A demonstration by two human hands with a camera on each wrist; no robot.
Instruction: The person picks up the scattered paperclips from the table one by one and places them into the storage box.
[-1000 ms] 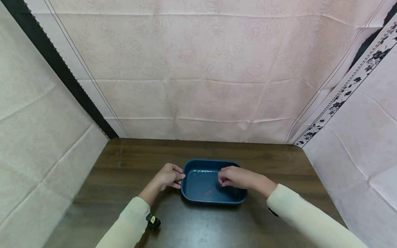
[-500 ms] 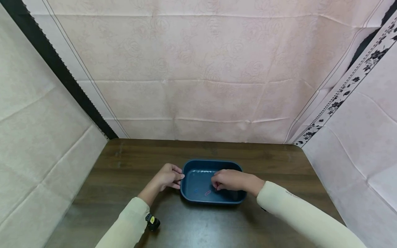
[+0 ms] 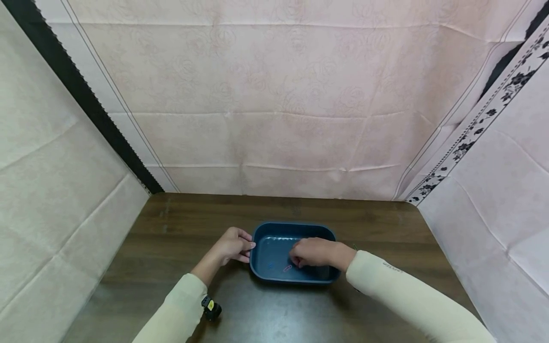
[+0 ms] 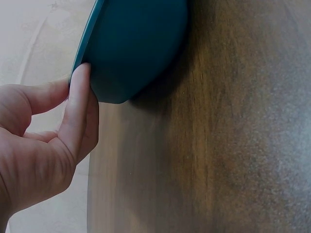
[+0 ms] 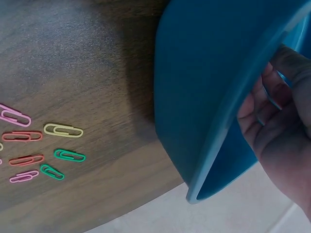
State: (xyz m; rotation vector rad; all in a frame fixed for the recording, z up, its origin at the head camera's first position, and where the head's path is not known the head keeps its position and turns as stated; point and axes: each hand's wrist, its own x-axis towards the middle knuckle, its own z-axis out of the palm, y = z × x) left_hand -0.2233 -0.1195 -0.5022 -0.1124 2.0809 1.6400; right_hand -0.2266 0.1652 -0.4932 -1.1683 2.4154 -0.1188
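My left hand (image 3: 233,245) pinches the left rim of a dark blue rectangular tray (image 3: 296,279), thumb on one side and fingers on the other; the left wrist view shows this grip at the tray's edge (image 4: 83,41). Inside the tray, my right hand (image 3: 315,251) reaches down over the floor with bent fingers, fingertips close to a pink paper clip (image 3: 287,268). A small blue clip-like piece (image 3: 270,265) lies to the left of it. In the right wrist view the rim hides the fingertips of the right hand (image 5: 286,107), and I cannot tell whether they hold anything.
On the brown wooden table (image 3: 193,209), right of the tray, lie several coloured paper clips, including a yellow one (image 5: 63,130) and a green one (image 5: 69,155). My right forearm mostly covers them in the head view. Pale patterned cloth (image 3: 279,95) hangs around the table.
My right hand has moved left and slightly down inside the tray, close to the pink paper clip. The left hand and the tray have stayed in place.
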